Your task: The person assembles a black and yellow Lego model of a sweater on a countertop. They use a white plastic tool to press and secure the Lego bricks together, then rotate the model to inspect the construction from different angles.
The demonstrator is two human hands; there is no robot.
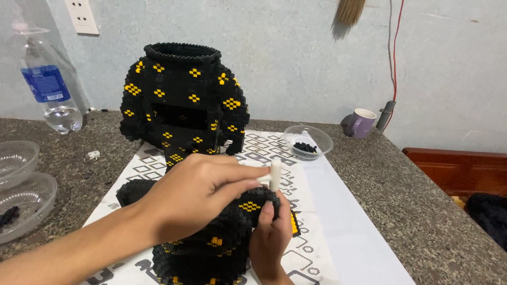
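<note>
the near block model (211,232), a black curved section of tiny bricks with yellow diamond marks, lies on the printed white sheet (327,211) directly under both hands, close to the person's body and a little left of centre. the left hand (195,195) reaches in from the left across its top, fingers curled shut in a pinch on a small white stick tool (275,174) that stands roughly upright over the model's upper right edge. the right hand (270,237) comes up from below on the model's right side, thumb pressed against the black surface just under the tool, fingers closed on that edge. so the tool's long axis points down into the spot that the right thumb braces. the taller black model (185,100) stands well behind, apart from both hands.
</note>
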